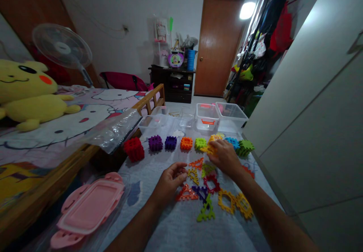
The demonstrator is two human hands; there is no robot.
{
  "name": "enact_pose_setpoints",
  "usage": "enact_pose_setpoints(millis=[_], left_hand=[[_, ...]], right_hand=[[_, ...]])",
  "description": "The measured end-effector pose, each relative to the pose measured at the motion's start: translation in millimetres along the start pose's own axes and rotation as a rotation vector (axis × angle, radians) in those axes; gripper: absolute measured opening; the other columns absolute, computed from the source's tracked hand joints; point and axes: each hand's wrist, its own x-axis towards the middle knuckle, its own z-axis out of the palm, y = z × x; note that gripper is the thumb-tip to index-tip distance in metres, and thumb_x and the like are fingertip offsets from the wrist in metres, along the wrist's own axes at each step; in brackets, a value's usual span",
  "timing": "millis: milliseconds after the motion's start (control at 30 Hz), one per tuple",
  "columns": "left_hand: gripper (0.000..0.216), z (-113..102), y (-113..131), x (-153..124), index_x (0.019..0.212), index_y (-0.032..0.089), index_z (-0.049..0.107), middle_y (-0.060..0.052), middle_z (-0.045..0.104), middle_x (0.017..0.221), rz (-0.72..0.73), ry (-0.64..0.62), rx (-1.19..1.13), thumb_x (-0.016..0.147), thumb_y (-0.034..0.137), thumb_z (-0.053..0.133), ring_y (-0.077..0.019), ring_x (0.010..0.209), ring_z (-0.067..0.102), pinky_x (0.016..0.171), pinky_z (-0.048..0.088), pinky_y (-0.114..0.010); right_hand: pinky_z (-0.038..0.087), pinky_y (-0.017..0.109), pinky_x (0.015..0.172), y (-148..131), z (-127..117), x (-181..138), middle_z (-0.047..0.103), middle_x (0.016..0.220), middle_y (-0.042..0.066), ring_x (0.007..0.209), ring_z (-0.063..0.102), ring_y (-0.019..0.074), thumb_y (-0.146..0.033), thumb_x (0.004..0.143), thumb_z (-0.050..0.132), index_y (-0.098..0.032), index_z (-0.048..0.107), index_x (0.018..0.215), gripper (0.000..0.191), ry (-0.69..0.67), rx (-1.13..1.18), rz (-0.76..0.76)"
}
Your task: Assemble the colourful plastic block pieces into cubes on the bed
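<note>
Head view: R hand [225, 156] pinches yellow plastic block piece [209, 150] left of palm; L hand [169, 182] half-open, empty, beside orange triangle piece [186, 193].

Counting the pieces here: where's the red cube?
Head view: the red cube sits at the left end of the row, beside a purple cube and a clear plastic bag.

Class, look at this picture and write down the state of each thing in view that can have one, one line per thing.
door, shut
lamp, lit
clear plastic box, open, lid off
pink lid, lying flat
red cube, assembled
left hand, empty, half open
right hand, gripping yellow piece
</note>
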Motion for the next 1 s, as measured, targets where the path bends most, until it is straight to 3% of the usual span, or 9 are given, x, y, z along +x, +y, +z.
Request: enact_pose_setpoints(millis=[133,333,500,800,900,1000], left_hand=[[0.036,-0.6,2.6,-0.9,0.100,0.018,0.067,-0.003,0.063,0.084,0.026,0.007,0.018,0.068,0.032,0.076,-0.0118,0.069,0.057,0.060,0.047,-0.023],[0.032,-2.2,1.3,-0.5,0.101,0.019,0.067,0.000,0.060,0.079,0.044,-0.001,0.054,0.071,0.030,0.073,-0.0108,0.067,0.055,0.061,0.045,-0.023],[0.033,-2.9,3.1,-0.6,0.100,0.019,0.067,0.000,0.060,0.078,0.035,0.015,0.040,0.070,0.032,0.074,-0.0113,0.067,0.056,0.062,0.044,-0.024],[0.033,-2.5,5.8,-1.2,0.099,0.018,0.067,0.001,0.058,0.074,0.034,0.022,0.046,0.070,0.032,0.074,-0.0103,0.064,0.053,0.060,0.042,-0.023],[0.033,-4.3,4.6,-1.0,0.101,0.018,0.066,0.001,0.057,0.076,0.043,0.021,0.059,0.072,0.032,0.072,-0.0102,0.064,0.053,0.061,0.043,-0.023],[0.032,-5.4,4.2,-0.5,0.102,0.018,0.065,0.001,0.058,0.078,0.053,0.022,0.077,0.074,0.032,0.071,-0.0095,0.064,0.053,0.062,0.044,-0.023]], right_hand=[[0.036,0.035,0.083,27.9,-7.7,29.8,0.067,0.100,0.009,0.096,0.055,0.0260,-0.034,0.080,0.060,-0.019,0.066,0.103,0.028,0.009,-0.154,0.227],[0.035,0.039,0.078,29.1,-8.1,52.1,0.068,0.102,0.011,0.098,0.055,0.0302,-0.041,0.080,0.056,-0.019,0.068,0.099,0.032,-0.039,-0.254,0.393],[0.037,0.042,0.079,28.1,-3.4,58.4,0.068,0.103,0.015,0.101,0.056,0.0332,-0.042,0.079,0.055,-0.017,0.068,0.100,0.035,-0.114,-0.260,0.444],[0.038,0.043,0.080,29.4,1.3,60.3,0.067,0.105,0.017,0.102,0.056,0.0345,-0.045,0.080,0.054,-0.016,0.069,0.101,0.039,-0.123,-0.262,0.479],[0.038,0.042,0.080,30.1,-6.9,57.6,0.067,0.104,0.015,0.101,0.056,0.0338,-0.047,0.081,0.054,-0.017,0.069,0.101,0.040,-0.054,-0.231,0.472],[0.039,0.041,0.081,30.8,-22.3,46.0,0.067,0.102,0.012,0.099,0.056,0.0311,-0.045,0.081,0.055,-0.018,0.068,0.100,0.036,0.099,-0.148,0.438]])
